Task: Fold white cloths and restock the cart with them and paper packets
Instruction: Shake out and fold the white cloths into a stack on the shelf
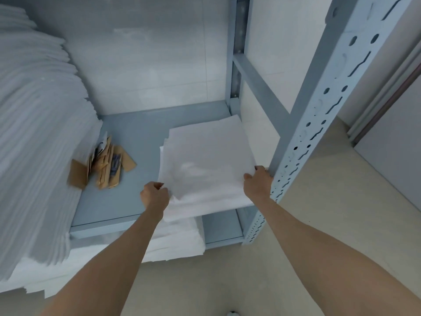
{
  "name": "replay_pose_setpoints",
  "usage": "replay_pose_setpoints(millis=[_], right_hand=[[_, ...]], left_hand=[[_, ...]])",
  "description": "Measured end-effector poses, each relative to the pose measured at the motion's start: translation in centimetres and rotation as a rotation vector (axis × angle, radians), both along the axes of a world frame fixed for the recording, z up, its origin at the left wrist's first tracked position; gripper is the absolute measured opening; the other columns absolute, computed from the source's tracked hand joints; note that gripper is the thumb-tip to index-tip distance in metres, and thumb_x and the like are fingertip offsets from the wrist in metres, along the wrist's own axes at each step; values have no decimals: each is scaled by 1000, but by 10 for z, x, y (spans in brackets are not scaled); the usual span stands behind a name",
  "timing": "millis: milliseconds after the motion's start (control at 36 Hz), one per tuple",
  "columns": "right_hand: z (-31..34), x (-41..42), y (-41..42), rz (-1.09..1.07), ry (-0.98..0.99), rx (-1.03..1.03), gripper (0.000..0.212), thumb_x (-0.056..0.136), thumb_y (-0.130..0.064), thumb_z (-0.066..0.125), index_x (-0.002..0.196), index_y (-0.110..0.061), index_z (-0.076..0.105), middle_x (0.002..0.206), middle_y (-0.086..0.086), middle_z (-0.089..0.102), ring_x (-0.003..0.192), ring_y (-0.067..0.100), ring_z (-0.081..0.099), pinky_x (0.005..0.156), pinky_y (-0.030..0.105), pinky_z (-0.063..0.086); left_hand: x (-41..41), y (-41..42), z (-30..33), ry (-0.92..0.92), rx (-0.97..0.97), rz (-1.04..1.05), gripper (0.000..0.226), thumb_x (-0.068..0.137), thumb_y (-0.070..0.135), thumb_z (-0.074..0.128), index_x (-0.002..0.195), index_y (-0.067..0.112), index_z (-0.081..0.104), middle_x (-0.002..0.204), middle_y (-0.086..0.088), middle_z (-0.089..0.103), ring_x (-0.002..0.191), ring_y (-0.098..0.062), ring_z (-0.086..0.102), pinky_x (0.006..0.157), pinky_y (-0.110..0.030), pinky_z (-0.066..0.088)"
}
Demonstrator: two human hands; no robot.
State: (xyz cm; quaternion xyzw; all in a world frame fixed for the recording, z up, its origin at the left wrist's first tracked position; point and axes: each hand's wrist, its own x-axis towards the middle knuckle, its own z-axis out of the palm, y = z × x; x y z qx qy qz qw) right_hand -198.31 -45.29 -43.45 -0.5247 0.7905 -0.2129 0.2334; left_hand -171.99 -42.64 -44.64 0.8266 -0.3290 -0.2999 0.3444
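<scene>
Cloths (205, 160), a folded white pile, lie on the right of the shelf (127, 137), overhanging its near edge. Left hand (153, 196) and right hand (258, 181) pinch the near corners, probably to square the pile. Its long axis runs near to far. Packets (107, 165) sit left.

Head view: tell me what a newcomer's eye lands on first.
Both hands grip a stack of folded white cloths at the shelf's right end, left hand at its near-left corner, right hand at its right edge. Brown paper packets lie beside a towering cloth pile on the left.
</scene>
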Motion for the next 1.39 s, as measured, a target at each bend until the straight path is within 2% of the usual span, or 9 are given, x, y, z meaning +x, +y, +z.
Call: replay_pose_setpoints(millis=[111, 222, 306, 417, 556, 722, 917, 1139, 1389], right_hand=[[2, 9, 12, -53, 7, -107, 37, 102, -14, 46, 134, 3, 46, 132, 21, 54, 123, 34, 44, 107, 45, 36], [-5, 11, 24, -61, 115, -2, 38, 101, -16, 48, 135, -2, 41, 135, 20, 46, 127, 33, 38, 90, 38, 47], [-4, 14, 26, 95, 461, -45, 54, 92, -13, 58, 140, -6, 35, 136, 17, 42, 125, 32, 40, 104, 38, 40], [3, 14, 6, 418, 665, -258, 69, 85, -8, 60, 148, -10, 32, 148, 13, 35, 137, 30, 34, 117, 45, 23], [-2, 32, -37, 585, 660, -251, 54, 102, -40, 34, 151, -15, 33, 159, 12, 28, 149, 29, 20, 120, 54, 12], [-59, 5, -47, 560, 541, -131, 66, 99, -60, 13, 158, -31, 12, 166, 4, 10, 153, 22, 5, 124, 45, 4], [-66, 6, -47, 550, 557, -155, 68, 97, -61, 8, 158, -31, 12, 166, 4, 12, 153, 22, 7, 124, 46, 6], [-53, 16, -38, 526, 602, -78, 66, 101, -56, 13, 159, -25, 8, 166, 9, 8, 153, 25, 3, 123, 49, 2], [25, 53, -1, 562, 324, 4, 62, 105, -51, 22, 158, -19, 16, 166, 6, 11, 152, 23, 11, 123, 45, 4]], left_hand=[[10, 10, 14, 1, -34, -10, 20, 86, 3, 61, 105, 6, 65, 81, -3, 62, 82, -30, 63, 64, -33, 53], [15, 23, 3, 29, 174, -73, 30, 86, -3, 57, 117, 0, 56, 112, -19, 60, 88, -34, 64, 81, -46, 59], [13, 24, -2, -294, 295, -170, 38, 86, -3, 57, 123, -1, 48, 126, -22, 46, 114, -40, 50, 95, -49, 47], [4, -2, 3, -616, 81, -427, 39, 92, 9, 57, 130, 12, 52, 137, -12, 41, 128, -31, 37, 104, -45, 32], [-42, -53, -6, -729, -97, -781, 51, 104, 45, 34, 152, 26, 34, 163, -1, 22, 150, -22, 17, 121, -47, 12], [-44, -44, -78, -615, -3, -771, 64, 99, 60, 11, 158, 35, 3, 167, 6, 0, 153, -12, -2, 124, -45, -1], [-43, -42, -90, -642, -82, -730, 68, 96, 63, 5, 158, 35, 5, 167, 7, 4, 153, -11, -1, 124, -42, -1], [-34, -42, -72, -590, 18, -839, 64, 103, 55, 19, 159, 28, 3, 167, 1, -1, 153, -17, -2, 124, -45, 0], [23, 2, 18, -467, 65, -839, 60, 106, 47, 28, 157, 17, 20, 163, -7, 22, 148, -27, 21, 116, -47, 20]])
